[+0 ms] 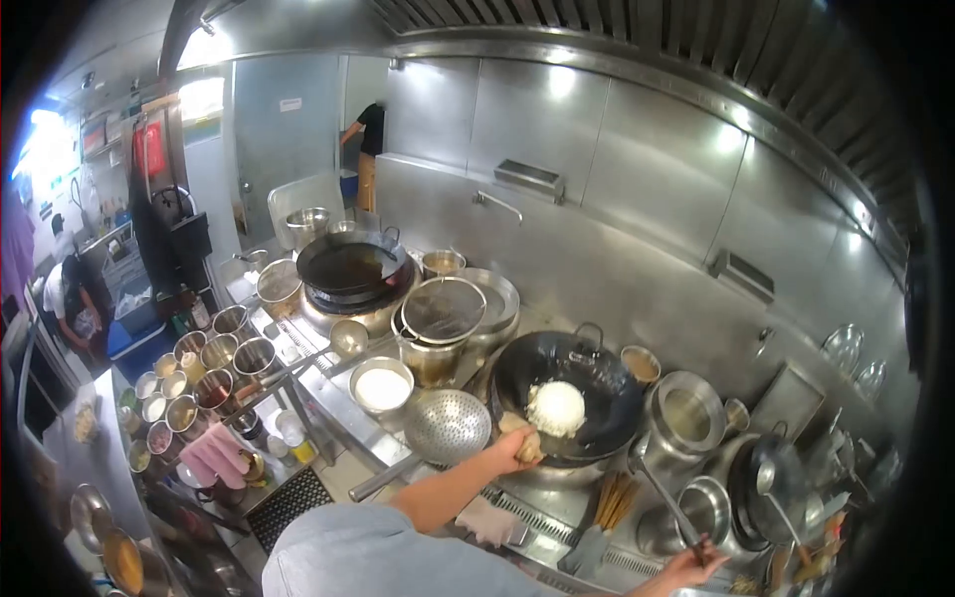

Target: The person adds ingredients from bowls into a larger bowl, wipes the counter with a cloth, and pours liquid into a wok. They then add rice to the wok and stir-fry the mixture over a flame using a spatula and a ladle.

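Note:
A black wok [615,393] sits on the near burner with a mound of white rice [555,409] in it. My left hand [519,450] is closed round a tan folded cloth [524,430] at the wok's near rim. At the lower right, my right hand [693,565] grips the handle of a long metal wok tool [668,499]. The tool's far end overlaps the wok's right rim in this view. Left of the wok, close to my left hand, lies a perforated strainer [448,426] with a long handle.
A second wok [350,267] stands farther back. Pots of white contents [382,386] and a mesh sieve [444,309] sit between. Bamboo sticks [615,500] and metal pots [686,413] are at right. Seasoning containers [214,388] fill the left. Two people [70,294] are in the background.

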### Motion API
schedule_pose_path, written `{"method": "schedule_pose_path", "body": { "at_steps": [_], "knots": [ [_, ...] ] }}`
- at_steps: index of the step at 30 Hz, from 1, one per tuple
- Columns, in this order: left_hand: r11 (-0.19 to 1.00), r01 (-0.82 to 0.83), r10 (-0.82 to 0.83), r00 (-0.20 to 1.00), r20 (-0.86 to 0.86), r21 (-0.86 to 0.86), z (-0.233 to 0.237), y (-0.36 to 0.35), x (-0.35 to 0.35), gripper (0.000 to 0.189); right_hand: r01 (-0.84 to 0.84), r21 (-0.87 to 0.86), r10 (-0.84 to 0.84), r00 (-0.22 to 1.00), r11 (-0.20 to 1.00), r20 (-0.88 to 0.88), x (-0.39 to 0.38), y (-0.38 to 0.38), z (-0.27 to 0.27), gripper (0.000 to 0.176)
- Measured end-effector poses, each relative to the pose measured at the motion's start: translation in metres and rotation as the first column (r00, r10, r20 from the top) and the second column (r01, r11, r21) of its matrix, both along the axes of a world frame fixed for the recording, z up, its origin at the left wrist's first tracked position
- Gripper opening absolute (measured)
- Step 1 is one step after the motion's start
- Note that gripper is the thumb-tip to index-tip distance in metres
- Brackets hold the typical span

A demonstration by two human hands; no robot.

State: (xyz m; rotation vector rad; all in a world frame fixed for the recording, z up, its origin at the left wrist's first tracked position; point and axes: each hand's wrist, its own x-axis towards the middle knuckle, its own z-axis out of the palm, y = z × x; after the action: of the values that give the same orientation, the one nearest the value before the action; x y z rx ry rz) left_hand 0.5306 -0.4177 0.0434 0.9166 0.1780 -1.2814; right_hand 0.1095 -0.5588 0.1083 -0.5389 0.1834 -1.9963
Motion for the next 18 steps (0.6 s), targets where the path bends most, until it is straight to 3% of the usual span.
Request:
{"method": "schedule_pose_path", "body": {
  "at_steps": [2, 4, 5, 6, 8, 9, 11, 13, 15, 18],
  "knots": [
    [1.000, -0.013, 0.013, 0.999, -0.031, -0.005, -0.011, -0.009, 0.006, 0.036, -0.111, -0.119, 0.098, 0.989, 0.987, -0.110, 0.011, -0.004, 0.069, 0.038],
    [0.999, -0.040, 0.040, 0.998, 0.041, -0.008, -0.039, -0.031, 0.015, 0.031, -0.111, -0.395, 0.010, 0.968, 0.912, -0.249, 0.043, -0.014, 0.140, 0.031],
    [0.998, -0.060, 0.060, 0.996, 0.067, 0.000, -0.055, -0.040, 0.019, 0.030, -0.133, -0.355, 0.055, 0.973, 0.925, -0.222, 0.066, -0.011, 0.178, 0.031],
    [0.995, -0.089, 0.092, 0.992, 0.087, -0.038, -0.061, -0.043, 0.022, 0.030, -0.347, -0.604, 0.114, 0.914, 0.718, -0.389, 0.086, -0.014, 0.220, 0.023],
    [0.983, -0.101, 0.059, 0.963, 0.263, 0.152, -0.044, -0.034, 0.025, 0.031, -0.326, -0.556, 0.057, 0.893, 0.765, -0.446, 0.142, 0.010, 0.280, 0.006],
    [0.985, -0.136, 0.103, 0.958, 0.266, 0.107, -0.039, -0.032, 0.024, 0.032, -0.291, -0.556, 0.008, 0.891, 0.779, -0.455, 0.173, 0.033, 0.304, 0.005],
    [0.980, -0.197, 0.183, 0.944, 0.275, 0.023, -0.029, -0.024, 0.022, 0.035, -0.402, -0.480, 0.102, 0.838, 0.780, -0.536, 0.222, 0.025, 0.308, 0.015],
    [0.976, -0.217, 0.206, 0.936, 0.285, 0.004, -0.011, -0.016, 0.022, 0.042, -0.330, -0.283, 0.092, 0.780, 0.900, -0.619, 0.295, 0.028, 0.289, 0.015],
    [0.986, -0.162, 0.169, 0.960, 0.222, -0.049, -0.036, -0.023, 0.026, 0.057, -0.380, -0.111, 0.112, 0.520, 0.918, -0.847, 0.375, -0.004, 0.218, 0.010],
    [0.960, -0.226, 0.210, 0.972, 0.109, 0.168, 0.008, -0.003, 0.006, 0.036, -0.572, -0.136, 0.335, 0.638, 0.809, -0.694, 0.403, -0.025, 0.230, 0.008]
  ]
}}
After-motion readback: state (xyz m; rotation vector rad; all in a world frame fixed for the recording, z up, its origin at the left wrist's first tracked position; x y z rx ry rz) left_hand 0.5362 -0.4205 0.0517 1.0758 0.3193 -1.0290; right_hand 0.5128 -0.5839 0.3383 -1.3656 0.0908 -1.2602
